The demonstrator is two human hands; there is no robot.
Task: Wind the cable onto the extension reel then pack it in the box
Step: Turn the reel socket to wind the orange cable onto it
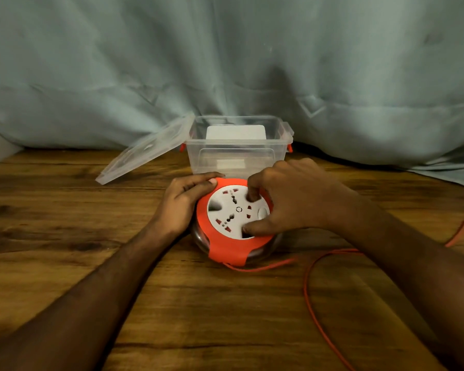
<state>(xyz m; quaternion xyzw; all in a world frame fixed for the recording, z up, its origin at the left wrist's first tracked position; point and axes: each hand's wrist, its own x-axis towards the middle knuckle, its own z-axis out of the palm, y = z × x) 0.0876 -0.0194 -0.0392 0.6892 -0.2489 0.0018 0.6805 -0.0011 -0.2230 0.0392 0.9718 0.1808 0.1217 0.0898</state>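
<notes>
At centre frame my left hand [188, 199] grips the reel [233, 223] by its orange rim, steadying it on the surface [65, 210]. My right hand [292, 202] sets curled fingertips in the white dial's finger wells. I should turn evenly, letting the cable [310, 298] at lower right feed without kinking. The box [239, 153] waits open behind. No readable writing.

On the wooden table [65, 210] lies an orange-and-white extension reel [235, 223], face up. The left hand [184, 203] grips its left rim; the right hand [292, 203] is curled over the white socket face, fingertips pressed into it. An orange cable [310, 298] trails off to the right. Just behind stands a clear plastic box [239, 148], its lid [145, 149] leaning against its left side.
</notes>
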